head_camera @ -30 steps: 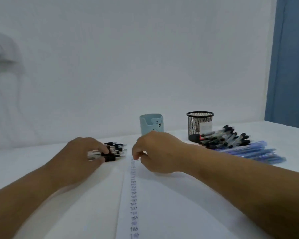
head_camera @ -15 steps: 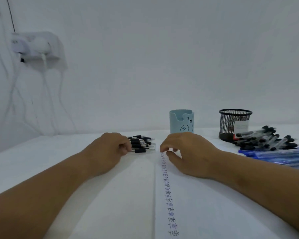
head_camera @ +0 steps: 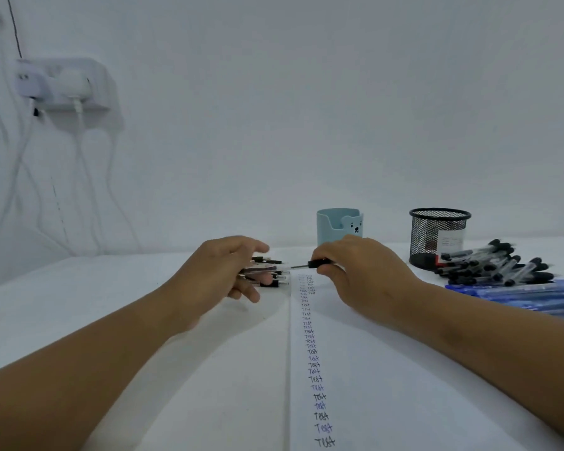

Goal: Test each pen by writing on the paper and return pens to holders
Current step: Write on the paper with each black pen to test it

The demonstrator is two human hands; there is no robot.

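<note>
black pen (head_camera: pixel 313 264) pinched in right hand (head_camera: pixel 365 275), tip protruding leftward

Left hand (head_camera: pixel 222 275) fingers loosely spread; right hand (head_camera: pixel 362 271) fingers curled, pinching.
</note>
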